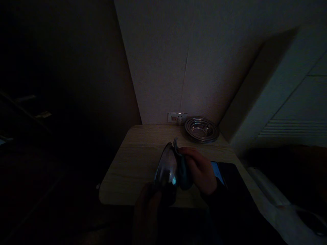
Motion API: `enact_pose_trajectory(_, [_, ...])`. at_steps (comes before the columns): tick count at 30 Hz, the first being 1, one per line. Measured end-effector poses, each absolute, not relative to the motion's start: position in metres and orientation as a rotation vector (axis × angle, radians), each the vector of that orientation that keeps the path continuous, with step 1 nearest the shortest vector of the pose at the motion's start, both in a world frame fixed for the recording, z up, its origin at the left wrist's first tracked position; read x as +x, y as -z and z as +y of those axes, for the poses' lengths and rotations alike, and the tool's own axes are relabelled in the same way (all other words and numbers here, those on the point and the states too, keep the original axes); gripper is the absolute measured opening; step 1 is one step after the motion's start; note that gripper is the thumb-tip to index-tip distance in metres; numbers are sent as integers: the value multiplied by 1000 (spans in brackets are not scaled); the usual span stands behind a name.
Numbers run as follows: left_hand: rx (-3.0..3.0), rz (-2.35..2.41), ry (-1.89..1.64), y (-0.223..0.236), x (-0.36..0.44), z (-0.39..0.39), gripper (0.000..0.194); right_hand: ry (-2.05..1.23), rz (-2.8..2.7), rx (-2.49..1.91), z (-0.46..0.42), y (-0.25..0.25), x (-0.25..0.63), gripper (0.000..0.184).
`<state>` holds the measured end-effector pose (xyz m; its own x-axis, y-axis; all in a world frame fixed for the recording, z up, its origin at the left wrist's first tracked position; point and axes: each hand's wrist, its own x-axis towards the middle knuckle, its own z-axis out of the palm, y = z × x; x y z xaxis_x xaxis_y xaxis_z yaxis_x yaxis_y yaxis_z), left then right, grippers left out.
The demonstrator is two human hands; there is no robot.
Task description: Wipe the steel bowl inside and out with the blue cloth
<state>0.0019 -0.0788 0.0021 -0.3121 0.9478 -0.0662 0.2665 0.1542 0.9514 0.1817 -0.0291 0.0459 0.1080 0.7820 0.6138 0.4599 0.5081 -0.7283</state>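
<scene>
Over the desk, the fingers of the left hand grip a tilted metal bowl, apparently steadying it against the cloth held in the right hand.

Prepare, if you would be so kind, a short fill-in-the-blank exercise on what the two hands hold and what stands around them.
1. The tilted, shiny, rounded metal bowl is held in the person's ____ hand.
2. The right hand holds a dark blue-green ____ with a thin, curled edge.
3. The stack of round, shiny metal dishes stands at the table's far ____ corner, as the person sees it.
4. The pale rectangular socket panel is mounted on the ____.

Missing words: left; cloth; right; wall.
</scene>
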Motion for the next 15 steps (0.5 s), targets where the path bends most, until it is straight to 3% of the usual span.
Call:
enact_pose_trajectory(10, [1223, 1700, -1197, -26, 1, -74, 33, -261, -1629, -1103, -47, -48, 175, 28])
enact_pose_trajectory(15, [1232, 1526, -1037, -46, 4, -62, 37, -187, -1655, -1132, -58, -49, 169, 28])
